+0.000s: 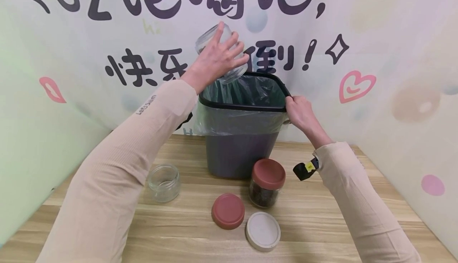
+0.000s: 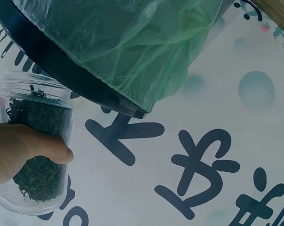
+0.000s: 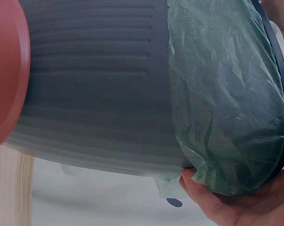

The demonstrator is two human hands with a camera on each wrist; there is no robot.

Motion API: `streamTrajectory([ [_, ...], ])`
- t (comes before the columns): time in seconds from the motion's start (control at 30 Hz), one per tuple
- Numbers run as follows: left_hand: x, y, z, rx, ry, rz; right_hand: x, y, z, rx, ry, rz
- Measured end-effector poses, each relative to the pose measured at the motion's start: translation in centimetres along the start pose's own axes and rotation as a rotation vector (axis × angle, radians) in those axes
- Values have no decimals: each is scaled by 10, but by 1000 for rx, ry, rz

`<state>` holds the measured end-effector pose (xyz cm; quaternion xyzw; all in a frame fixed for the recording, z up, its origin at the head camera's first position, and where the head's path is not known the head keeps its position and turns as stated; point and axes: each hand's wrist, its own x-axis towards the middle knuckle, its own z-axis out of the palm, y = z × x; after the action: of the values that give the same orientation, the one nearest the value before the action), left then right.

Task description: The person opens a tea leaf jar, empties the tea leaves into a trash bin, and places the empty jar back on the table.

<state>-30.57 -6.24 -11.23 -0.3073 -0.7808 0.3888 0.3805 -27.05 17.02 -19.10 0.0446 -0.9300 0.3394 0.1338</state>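
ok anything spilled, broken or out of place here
No spill or damage shows. The lined bin stands on the wooden tabletop near a red-lidded jar, odd since bins usually sit on floors. The left hand holds a tilted jar near its rim.

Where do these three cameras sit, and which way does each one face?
Head: worn on the head, looking forward and down at the bin; the left hand, right hand and both sleeves show.
Left wrist: worn there, looking at the held jar and the bin's black rim; part of the left hand shows.
Right wrist: worn there, looking along the bin's outside, a red lid at the edge; the right hand shows at lower right.
Shared: both wrist views catch the rim and green liner.
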Motion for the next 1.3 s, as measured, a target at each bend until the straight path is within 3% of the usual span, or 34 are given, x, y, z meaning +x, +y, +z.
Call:
streamTrajectory([
  [0.5, 1, 4, 0, 42, -27, 48, 1, 2, 2, 3, -9, 4],
  [0.97, 1, 2, -2, 14, 5, 9, 0, 0, 0, 6, -18, 4],
  [1.1, 1, 1, -2, -53, 3, -12, 0, 0, 0, 9, -13, 1],
  [1.3, -2, -1, -1, -204, 4, -102, 0, 1, 0, 12, -13, 4],
])
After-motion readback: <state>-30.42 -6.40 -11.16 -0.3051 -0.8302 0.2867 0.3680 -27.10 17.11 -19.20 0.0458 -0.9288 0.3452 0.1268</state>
